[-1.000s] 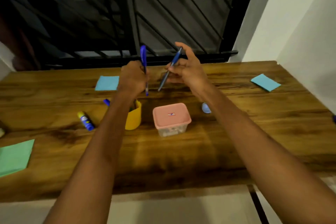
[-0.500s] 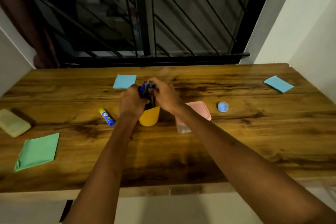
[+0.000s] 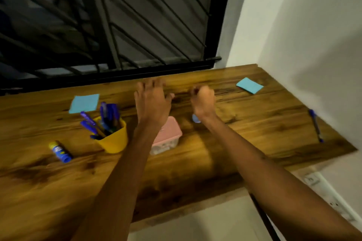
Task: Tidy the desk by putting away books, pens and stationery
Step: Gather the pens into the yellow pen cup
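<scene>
A yellow cup point(image 3: 114, 141) stands on the wooden desk point(image 3: 244, 143) with several blue pens point(image 3: 106, 115) sticking out of it. My left hand point(image 3: 151, 101) hovers to the cup's right with fingers spread and nothing in it. My right hand point(image 3: 202, 100) is further right, its fingers curled with nothing visible in them. One loose blue pen point(image 3: 315, 125) lies near the desk's right edge. A blue and yellow glue stick point(image 3: 59, 151) lies left of the cup.
A pink-lidded clear box point(image 3: 168, 135) sits under my left wrist. A small blue round item point(image 3: 195, 118) is half hidden by my right wrist. Two blue note pads point(image 3: 84, 102) point(image 3: 249, 85) lie toward the back. White walls close the right side; a barred window runs behind.
Both hands held a blue pen, lowered them into the yellow cup and let go. Now both are lifted away to the right, and the view has swung right.
</scene>
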Action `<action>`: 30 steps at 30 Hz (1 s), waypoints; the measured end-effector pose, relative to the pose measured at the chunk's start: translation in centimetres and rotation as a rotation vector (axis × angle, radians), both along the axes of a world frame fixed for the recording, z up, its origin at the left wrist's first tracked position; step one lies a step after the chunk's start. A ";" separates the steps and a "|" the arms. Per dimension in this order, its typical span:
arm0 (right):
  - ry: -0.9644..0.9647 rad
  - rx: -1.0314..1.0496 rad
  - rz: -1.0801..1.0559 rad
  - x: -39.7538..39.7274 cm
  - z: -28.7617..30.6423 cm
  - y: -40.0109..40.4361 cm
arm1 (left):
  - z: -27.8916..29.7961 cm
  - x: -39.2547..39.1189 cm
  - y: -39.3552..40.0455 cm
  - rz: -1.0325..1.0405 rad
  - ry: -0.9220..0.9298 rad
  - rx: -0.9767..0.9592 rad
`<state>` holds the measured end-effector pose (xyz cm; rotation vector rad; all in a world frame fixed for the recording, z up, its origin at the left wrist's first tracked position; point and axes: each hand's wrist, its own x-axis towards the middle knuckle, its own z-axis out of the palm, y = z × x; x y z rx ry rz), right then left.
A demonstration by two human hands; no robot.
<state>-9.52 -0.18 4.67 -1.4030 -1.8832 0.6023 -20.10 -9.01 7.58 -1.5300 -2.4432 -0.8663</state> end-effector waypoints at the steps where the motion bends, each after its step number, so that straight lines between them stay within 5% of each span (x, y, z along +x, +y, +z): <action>1: -0.038 -0.025 -0.091 2.6 -0.3 1.5 | -0.4 1.9 1.6 -0.077 -0.002 -0.006; 11: -0.616 -0.330 -0.636 23.9 -4.5 8.9 | -7.5 15.1 12.1 -0.394 0.013 -0.449; 16: -0.633 -0.496 -0.678 27.8 -6.3 10.3 | -8.9 16.7 13.1 -0.402 0.090 -0.524; 24: -0.674 -0.259 -0.744 29.3 -6.6 9.7 | -9.6 15.6 13.2 -0.359 0.088 -0.518; 30: -0.696 -0.358 -0.657 30.3 -7.4 9.8 | -9.5 15.4 12.6 -0.353 0.062 -0.457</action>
